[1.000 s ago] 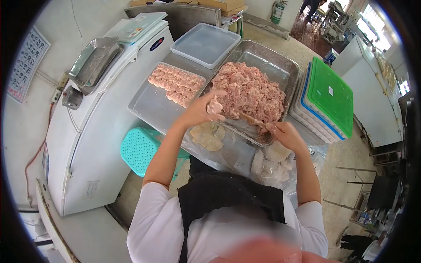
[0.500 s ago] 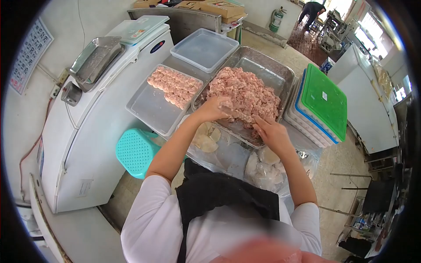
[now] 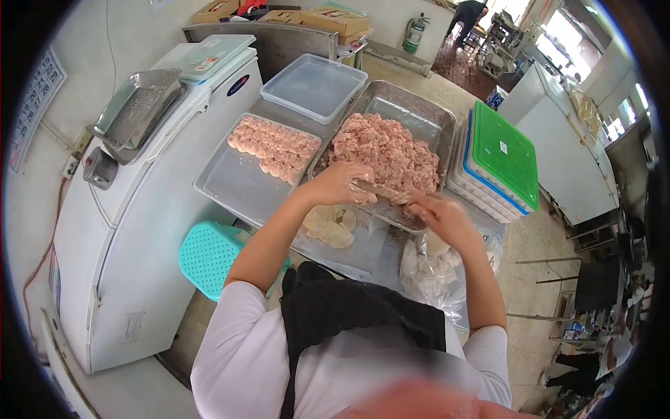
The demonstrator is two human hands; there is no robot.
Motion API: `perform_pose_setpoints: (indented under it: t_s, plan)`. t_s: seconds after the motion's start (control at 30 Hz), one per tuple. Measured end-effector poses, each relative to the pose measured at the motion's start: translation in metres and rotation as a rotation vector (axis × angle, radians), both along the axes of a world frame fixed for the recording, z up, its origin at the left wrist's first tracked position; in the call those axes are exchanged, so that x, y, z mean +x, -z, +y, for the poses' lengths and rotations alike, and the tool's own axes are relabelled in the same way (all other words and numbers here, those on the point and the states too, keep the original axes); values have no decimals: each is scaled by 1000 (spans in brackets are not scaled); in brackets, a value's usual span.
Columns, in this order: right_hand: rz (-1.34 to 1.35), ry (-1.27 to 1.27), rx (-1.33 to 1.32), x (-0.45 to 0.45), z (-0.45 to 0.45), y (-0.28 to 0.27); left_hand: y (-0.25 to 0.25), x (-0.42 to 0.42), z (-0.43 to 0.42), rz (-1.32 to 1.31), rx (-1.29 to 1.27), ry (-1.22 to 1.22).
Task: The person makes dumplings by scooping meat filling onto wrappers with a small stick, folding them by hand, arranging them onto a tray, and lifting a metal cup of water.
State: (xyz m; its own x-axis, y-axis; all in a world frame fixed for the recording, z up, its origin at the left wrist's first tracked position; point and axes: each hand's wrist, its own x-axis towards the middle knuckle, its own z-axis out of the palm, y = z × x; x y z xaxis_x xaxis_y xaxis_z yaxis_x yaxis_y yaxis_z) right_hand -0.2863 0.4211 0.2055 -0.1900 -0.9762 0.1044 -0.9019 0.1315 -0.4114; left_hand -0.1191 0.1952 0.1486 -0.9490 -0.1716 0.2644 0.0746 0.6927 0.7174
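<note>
A mound of raw minced meat (image 3: pixel 387 150) fills much of a deep metal tray (image 3: pixel 447 120). Above the tray's near left edge, my left hand (image 3: pixel 345 183) is curled, its palm up; what lies in it is too small to make out. My right hand (image 3: pixel 443 215), slightly blurred, grips a narrow flat spatula (image 3: pixel 380 190) smeared with meat, whose far end reaches my left fingers. Round pale dumpling wrappers (image 3: pixel 329 229) lie on the table below my left hand. To the left, a shallow tray (image 3: pixel 230 171) bears rows of filled dumplings (image 3: pixel 273 145).
Stacked containers with a green lid (image 3: pixel 504 153) stand right of the meat. A clear plastic tub (image 3: pixel 314 85) sits behind the dumplings. Plastic bags (image 3: pixel 436 269) lie near my right forearm. A turquoise stool (image 3: pixel 213 258) and white chest freezer (image 3: pixel 160 230) are left. Another person (image 3: pixel 466 19) bends over far off.
My hands have come up from the near edge of the meat. The spatula now shows plainly, stretching across to my left hand. The whole view has shifted slightly.
</note>
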Motion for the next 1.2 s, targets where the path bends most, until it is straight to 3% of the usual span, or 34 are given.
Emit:
perform_pose_setpoints:
  t_s: [0.13, 0.23, 0.33, 0.43, 0.57, 0.73, 0.8, 0.9, 1.0, 1.13, 1.2]
  plan:
    - [188, -19, -282, 46, -13, -12, -1, 27, -21, 20, 132, -29]
    - [174, 5, -107, 56, -37, -2, -9, 48, -40, -28, 99, -38]
    - [69, 92, -125, 77, -50, -35, -4, 77, -61, 9, 135, -141]
    - [174, -48, -208, 99, -71, -11, 3, 96, -84, 84, 143, -93]
    - [11, 150, -22, 126, -98, 7, 6, 115, -117, 37, 232, -100]
    - [-141, 349, -229, 131, -76, 32, 45, 169, -196, 69, 212, -276]
    - [-215, 462, -236, 132, -53, 52, 72, 194, -224, 26, 177, -422]
    - [-242, 631, -296, 135, -12, 93, 121, 207, -249, -146, -99, -610]
    - [-548, 851, -237, 156, 8, 99, 137, 198, -235, -61, 52, -627]
    - [-592, 869, -269, 163, 17, 104, 135, 176, -210, -185, 50, -671]
    - [-473, 860, -307, 160, 17, 104, 144, 167, -205, -170, 12, -646]
